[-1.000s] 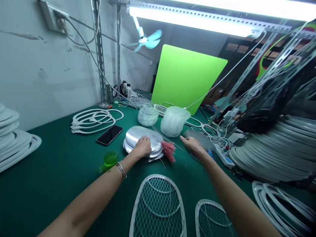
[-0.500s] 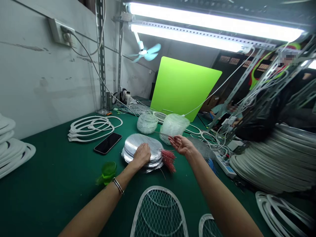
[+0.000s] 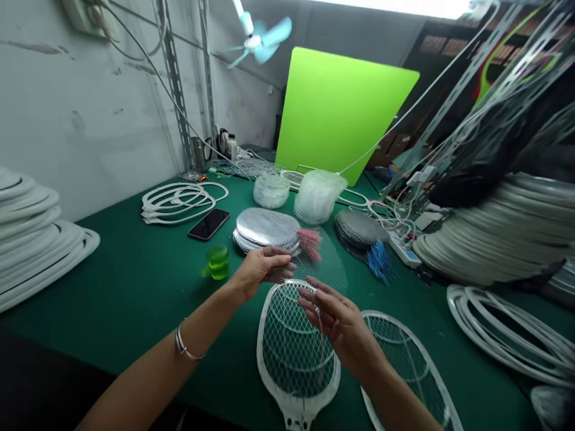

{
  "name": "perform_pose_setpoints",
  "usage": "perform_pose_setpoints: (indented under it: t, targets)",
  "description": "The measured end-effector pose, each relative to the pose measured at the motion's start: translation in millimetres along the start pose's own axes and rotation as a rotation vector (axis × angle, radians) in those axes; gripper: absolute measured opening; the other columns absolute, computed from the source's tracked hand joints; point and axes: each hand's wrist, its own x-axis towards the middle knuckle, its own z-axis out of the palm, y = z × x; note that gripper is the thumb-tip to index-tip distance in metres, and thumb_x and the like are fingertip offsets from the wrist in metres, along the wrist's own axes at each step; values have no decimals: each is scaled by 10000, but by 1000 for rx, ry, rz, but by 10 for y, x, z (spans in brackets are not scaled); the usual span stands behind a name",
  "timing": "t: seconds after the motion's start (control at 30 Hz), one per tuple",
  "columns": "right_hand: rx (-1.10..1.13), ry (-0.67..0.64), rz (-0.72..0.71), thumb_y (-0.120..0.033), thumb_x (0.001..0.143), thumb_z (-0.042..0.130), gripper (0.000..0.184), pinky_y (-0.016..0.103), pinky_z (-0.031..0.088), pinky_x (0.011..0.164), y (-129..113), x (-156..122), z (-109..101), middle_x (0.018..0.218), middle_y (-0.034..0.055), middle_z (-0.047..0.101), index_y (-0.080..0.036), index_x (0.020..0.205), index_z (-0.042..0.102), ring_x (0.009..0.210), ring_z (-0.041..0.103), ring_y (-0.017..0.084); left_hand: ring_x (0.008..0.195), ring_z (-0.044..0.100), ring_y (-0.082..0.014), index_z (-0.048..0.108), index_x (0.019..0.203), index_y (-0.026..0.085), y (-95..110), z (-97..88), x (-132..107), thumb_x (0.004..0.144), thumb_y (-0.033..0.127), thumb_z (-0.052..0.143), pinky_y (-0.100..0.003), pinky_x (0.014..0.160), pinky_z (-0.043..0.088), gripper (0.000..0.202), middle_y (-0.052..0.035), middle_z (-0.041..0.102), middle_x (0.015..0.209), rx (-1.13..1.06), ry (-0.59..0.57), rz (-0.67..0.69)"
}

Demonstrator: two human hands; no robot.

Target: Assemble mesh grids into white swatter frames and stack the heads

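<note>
A thin, see-through oval sheet of wire mesh [image 3: 336,266] is held up between my hands. My left hand [image 3: 258,274] pinches its left side between thumb and fingers. At its lower right edge my right hand [image 3: 336,317] is closed, and a thin reddish wire [image 3: 321,344] hangs down beside those fingers. Directly below lies a white racket frame [image 3: 265,365] with netting across it, partly hidden by my right hand. Behind my left hand sits a stack of silvery mesh ovals [image 3: 267,226], with a bunch of red wires [image 3: 309,238] at its right end.
Near my right forearm is a second racket frame [image 3: 422,347]. A darker mesh stack [image 3: 359,226] with blue wires [image 3: 378,260] lies behind. A green cup [image 3: 218,262] and phone [image 3: 209,224] stand left. White frames are piled at the left [image 3: 36,245] and right [image 3: 503,239].
My left hand has left the silvery stack and come nearer, with a mesh sheet now between both hands. My right hand has moved down over the racket frame. The view has tilted downward.
</note>
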Motion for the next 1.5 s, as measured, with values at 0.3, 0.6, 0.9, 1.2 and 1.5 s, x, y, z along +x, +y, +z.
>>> perform_pose_setpoints:
  t: [0.3, 0.6, 0.9, 1.2, 1.5]
  targets:
    - [189, 295, 221, -420, 580, 878, 901, 248, 569, 774, 1003, -566, -140, 1044, 82, 735, -185, 1355, 481, 1041, 667, 243, 518, 604, -140, 507, 1117, 106, -622, -207, -523, 733, 411, 734, -218, 448, 451, 541, -49, 693, 720, 472, -28, -151]
    - [189, 377, 235, -370, 519, 904, 841, 253, 594, 732, 1026, -474, -209, 1011, 58, 742, -157, 1254, 555, 924, 705, 230, 524, 607, -178, 361, 1346, 168, -686, -250, -615, 855, 518, 544, -259, 506, 386, 630, 19, 663, 666, 977, 96, -29]
    - [211, 465, 245, -362, 434, 931, 804, 250, 604, 653, 1195, -365, -247, 810, 45, 750, -91, 1109, 587, 699, 716, 195, 664, 639, -205, 516, 1207, 248, -661, -227, -579, 915, 474, 465, -251, 511, 293, 373, 27, 639, 665, 1244, 262, 88]
    - [230, 467, 262, -310, 474, 925, 597, 265, 616, 673, 1242, -291, -292, 853, 35, 759, -159, 965, 622, 757, 726, 220, 968, 629, -220, 671, 994, 239, -807, 7, -566, 937, 395, 475, -310, 817, 468, 257, -46, 692, 1051, 1151, 47, 390]
    - [220, 457, 291, -316, 451, 928, 534, 303, 627, 718, 1295, -246, -356, 818, 17, 754, -191, 872, 624, 786, 725, 239, 1461, -88, -328, 240, 1522, 226, -1019, 235, -243, 961, 636, 147, -557, 1176, -24, 700, -33, 52, 1602, 1353, -313, 268]
